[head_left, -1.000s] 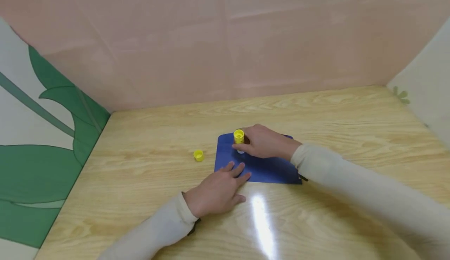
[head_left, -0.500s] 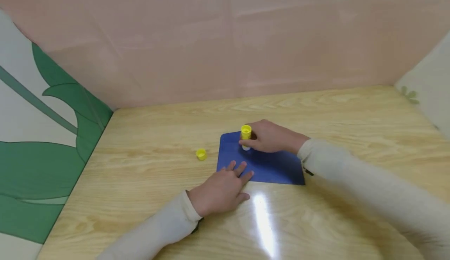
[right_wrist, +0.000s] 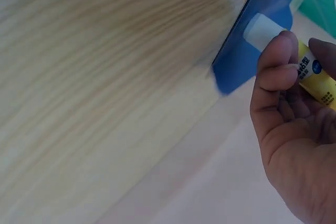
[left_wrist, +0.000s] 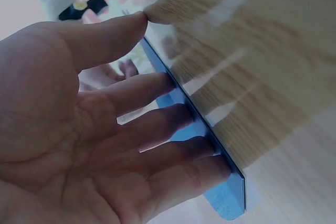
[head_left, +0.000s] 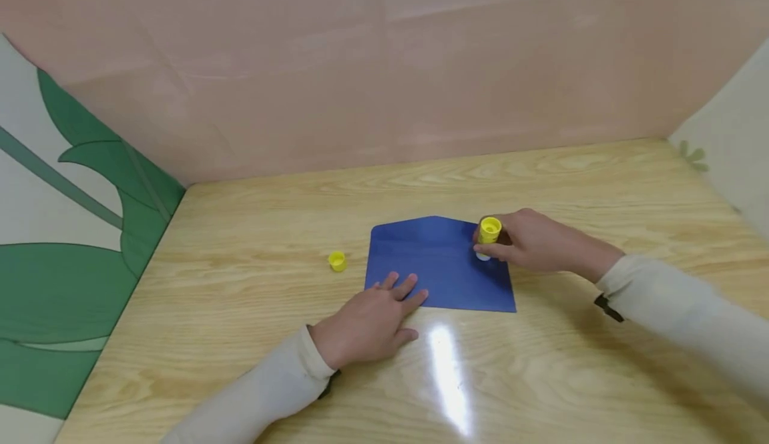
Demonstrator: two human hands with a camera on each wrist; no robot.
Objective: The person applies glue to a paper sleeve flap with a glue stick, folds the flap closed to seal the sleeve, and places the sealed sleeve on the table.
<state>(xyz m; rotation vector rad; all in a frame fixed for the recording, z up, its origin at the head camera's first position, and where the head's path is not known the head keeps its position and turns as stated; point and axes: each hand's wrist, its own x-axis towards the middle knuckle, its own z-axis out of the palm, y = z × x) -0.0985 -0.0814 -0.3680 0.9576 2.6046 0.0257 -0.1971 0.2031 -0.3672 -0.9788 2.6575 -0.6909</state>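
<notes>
Head view: A blue envelope [head_left: 444, 274] lies flat on the wood-grain table [head_left: 258, 230], its flap [head_left: 432, 230] unfolded on the far side. The left hand [head_left: 369, 324] rests at the near left corner of the envelope, fingers extended and spread across its edge. The right hand [head_left: 537, 240] grips a yellow glue stick [head_left: 489, 232] near the right end of the envelope, below the flap. The glue stick stands nearly upright, hollow yellow base up and white end down. A yellow cap [head_left: 338, 262] sits on the table left of the envelope — apart from it. A pink backdrop [head_left: 384, 63] rises behind the table; a panel with green leaves [head_left: 60, 284] stands at the left.

Left wrist view: The palm faces the camera. Four extended fingertips lie along the envelope edge; the thumb is held apart from them.

Right wrist view: Fingers and thumb are closed around the printed yellow barrel. The white end points at the blue paper of the envelope — exact contact cannot be determined from this angle.
</notes>
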